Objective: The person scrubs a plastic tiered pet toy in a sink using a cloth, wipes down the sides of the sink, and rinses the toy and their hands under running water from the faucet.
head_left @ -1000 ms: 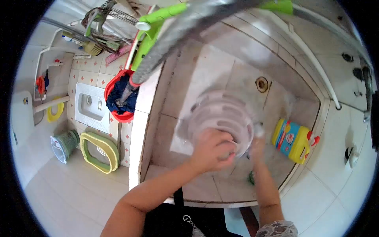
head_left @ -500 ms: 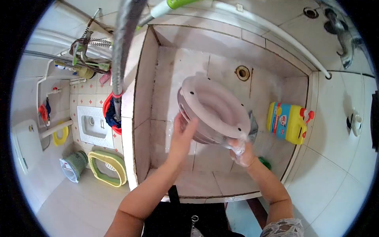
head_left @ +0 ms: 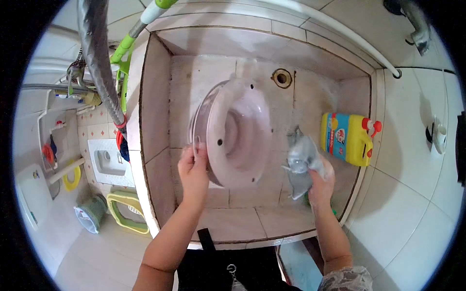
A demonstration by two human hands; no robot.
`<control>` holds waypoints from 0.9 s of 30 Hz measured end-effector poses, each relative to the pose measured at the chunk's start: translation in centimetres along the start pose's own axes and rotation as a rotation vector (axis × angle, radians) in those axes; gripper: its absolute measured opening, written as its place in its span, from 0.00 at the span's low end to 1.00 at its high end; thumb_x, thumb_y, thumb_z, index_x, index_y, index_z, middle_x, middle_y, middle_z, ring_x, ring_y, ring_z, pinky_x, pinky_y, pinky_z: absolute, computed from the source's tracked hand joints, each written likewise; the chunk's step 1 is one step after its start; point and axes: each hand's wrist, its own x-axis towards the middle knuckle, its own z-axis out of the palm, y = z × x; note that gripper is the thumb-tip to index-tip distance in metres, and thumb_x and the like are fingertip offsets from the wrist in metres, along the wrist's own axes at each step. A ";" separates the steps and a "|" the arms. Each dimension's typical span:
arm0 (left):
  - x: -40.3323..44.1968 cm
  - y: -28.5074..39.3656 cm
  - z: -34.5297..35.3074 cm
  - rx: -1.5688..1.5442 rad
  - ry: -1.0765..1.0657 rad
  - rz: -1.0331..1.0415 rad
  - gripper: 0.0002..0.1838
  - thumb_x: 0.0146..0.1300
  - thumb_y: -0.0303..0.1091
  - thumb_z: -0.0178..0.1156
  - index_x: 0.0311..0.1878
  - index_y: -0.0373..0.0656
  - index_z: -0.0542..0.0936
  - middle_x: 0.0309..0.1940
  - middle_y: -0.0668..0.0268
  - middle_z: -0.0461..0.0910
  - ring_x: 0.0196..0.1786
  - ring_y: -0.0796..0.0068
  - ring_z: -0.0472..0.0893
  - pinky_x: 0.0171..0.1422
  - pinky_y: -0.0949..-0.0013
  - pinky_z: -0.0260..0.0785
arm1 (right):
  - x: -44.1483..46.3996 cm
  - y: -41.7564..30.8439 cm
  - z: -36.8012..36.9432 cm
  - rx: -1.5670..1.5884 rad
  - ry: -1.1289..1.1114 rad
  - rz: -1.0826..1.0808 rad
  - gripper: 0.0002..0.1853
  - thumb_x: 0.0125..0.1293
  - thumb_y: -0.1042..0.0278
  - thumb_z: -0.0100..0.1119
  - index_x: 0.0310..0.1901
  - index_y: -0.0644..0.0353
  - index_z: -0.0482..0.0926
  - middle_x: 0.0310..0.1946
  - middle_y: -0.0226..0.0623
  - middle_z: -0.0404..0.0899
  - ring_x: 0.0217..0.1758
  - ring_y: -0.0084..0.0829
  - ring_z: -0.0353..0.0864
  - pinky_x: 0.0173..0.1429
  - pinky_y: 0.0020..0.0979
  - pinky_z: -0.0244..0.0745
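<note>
My left hand pinches the left edge of a pale pink basin, which stands tilted on its side in the tiled sink. The basin has a broad rim with several dark holes, and thinner layers show behind it. To its right, my right hand grips a crumpled, wet-looking greyish rag, partly see-through, apart from the basin. Part of a small green object shows behind my right wrist.
A yellow jug with a red cap lies at the sink's right side. The drain is at the back. A grey hose hangs at the left; beyond it are a squat toilet, a yellow-green tub and a bin.
The basin has moved left and turned more upright, its inside facing right. My right hand has come away from its rim and moved right, now with the greyish rag. The view has shifted.
</note>
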 end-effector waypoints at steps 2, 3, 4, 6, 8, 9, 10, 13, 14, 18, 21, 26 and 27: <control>1.3 -2.2 -1.1 0.094 0.044 0.281 0.09 0.66 0.35 0.53 0.35 0.40 0.77 0.25 0.74 0.72 0.29 0.84 0.68 0.37 0.78 0.62 | 0.9 -0.9 1.7 0.242 0.010 0.134 0.18 0.56 0.75 0.57 0.50 0.63 0.73 0.45 0.36 0.76 0.49 0.28 0.74 0.55 0.29 0.67; 1.3 -1.2 -1.3 0.091 0.071 0.177 0.10 0.67 0.35 0.51 0.36 0.38 0.77 0.26 0.72 0.74 0.31 0.85 0.70 0.39 0.78 0.64 | 0.9 -2.7 3.9 0.432 0.005 0.274 0.19 0.55 0.78 0.55 0.51 0.64 0.72 0.46 0.36 0.76 0.50 0.28 0.74 0.55 0.29 0.67; 1.4 -0.7 -1.5 0.054 0.053 0.107 0.11 0.67 0.34 0.51 0.36 0.37 0.77 0.28 0.71 0.75 0.32 0.84 0.70 0.39 0.78 0.64 | 1.5 -2.8 5.5 0.445 -0.077 0.269 0.19 0.56 0.76 0.56 0.51 0.64 0.72 0.47 0.37 0.75 0.50 0.29 0.74 0.55 0.29 0.67; 1.9 -0.2 -2.3 -0.020 0.019 -0.034 0.11 0.68 0.34 0.50 0.36 0.36 0.77 0.30 0.69 0.76 0.34 0.83 0.71 0.41 0.77 0.65 | 2.5 -3.4 9.3 0.489 -0.190 0.363 0.19 0.58 0.71 0.57 0.52 0.65 0.72 0.47 0.38 0.75 0.50 0.30 0.74 0.56 0.30 0.67; 2.9 -1.2 -3.4 0.122 -0.047 0.085 0.11 0.68 0.33 0.49 0.43 0.36 0.76 0.40 0.64 0.75 0.42 0.78 0.72 0.50 0.74 0.64 | 3.6 -3.6 14.1 0.680 -0.275 0.478 0.20 0.61 0.67 0.55 0.53 0.67 0.71 0.49 0.39 0.74 0.52 0.32 0.72 0.58 0.32 0.66; 2.6 -0.4 -2.6 0.214 0.000 0.174 0.11 0.68 0.32 0.49 0.46 0.36 0.76 0.42 0.63 0.75 0.44 0.76 0.72 0.52 0.73 0.63 | 3.8 -3.1 16.4 0.841 -0.326 0.496 0.21 0.63 0.66 0.53 0.55 0.68 0.69 0.51 0.40 0.73 0.54 0.32 0.71 0.60 0.32 0.64; 2.4 0.7 -1.9 0.306 0.045 0.266 0.12 0.67 0.32 0.49 0.48 0.36 0.75 0.43 0.61 0.74 0.46 0.74 0.73 0.54 0.72 0.63 | 3.5 -3.4 18.8 0.884 -0.317 0.417 0.23 0.64 0.66 0.51 0.58 0.68 0.65 0.55 0.41 0.70 0.57 0.33 0.69 0.62 0.32 0.61; 0.8 5.3 0.6 -0.217 -0.152 0.300 0.22 0.62 0.26 0.53 0.60 0.36 0.67 0.49 0.61 0.75 0.52 0.75 0.73 0.58 0.72 0.62 | 2.0 -6.9 19.9 1.037 -0.298 0.301 0.29 0.66 0.64 0.47 0.65 0.67 0.54 0.62 0.41 0.61 0.63 0.32 0.63 0.67 0.32 0.55; 1.3 5.3 1.0 0.038 -0.163 0.392 0.22 0.61 0.28 0.55 0.59 0.36 0.68 0.49 0.58 0.74 0.52 0.72 0.72 0.58 0.70 0.62 | 1.7 -6.9 19.9 1.070 -0.298 0.278 0.30 0.66 0.63 0.46 0.66 0.66 0.52 0.63 0.40 0.59 0.64 0.32 0.61 0.68 0.31 0.53; 3.3 3.6 1.9 0.467 -0.184 0.370 0.22 0.55 0.29 0.61 0.54 0.35 0.72 0.46 0.57 0.75 0.48 0.71 0.74 0.52 0.71 0.65 | 1.9 -4.5 20.9 1.144 -0.323 0.172 0.32 0.68 0.56 0.41 0.68 0.64 0.49 0.66 0.39 0.54 0.66 0.33 0.56 0.69 0.28 0.45; 3.6 3.4 2.9 0.548 -0.122 0.511 0.19 0.55 0.28 0.61 0.51 0.35 0.75 0.38 0.62 0.79 0.39 0.75 0.77 0.45 0.72 0.69 | 1.5 -6.5 21.3 0.956 -0.611 0.130 0.28 0.71 0.52 0.36 0.64 0.64 0.58 0.58 0.42 0.67 0.58 0.33 0.65 0.64 0.31 0.55; 5.9 6.6 4.0 1.066 -0.043 0.896 0.20 0.42 0.31 0.60 0.42 0.38 0.78 0.26 0.50 0.78 0.32 0.47 0.77 0.37 0.55 0.71 | 4.6 -0.3 18.0 -0.427 -0.724 -0.462 0.21 0.63 0.65 0.45 0.57 0.57 0.69 0.56 0.40 0.71 0.59 0.36 0.67 0.63 0.35 0.60; 6.8 7.2 4.2 1.082 -0.095 0.856 0.20 0.41 0.31 0.60 0.43 0.38 0.78 0.26 0.49 0.78 0.33 0.47 0.77 0.38 0.55 0.71 | 6.2 2.4 17.8 -0.734 -0.592 -0.650 0.20 0.59 0.70 0.48 0.55 0.56 0.72 0.58 0.38 0.70 0.62 0.37 0.66 0.65 0.36 0.59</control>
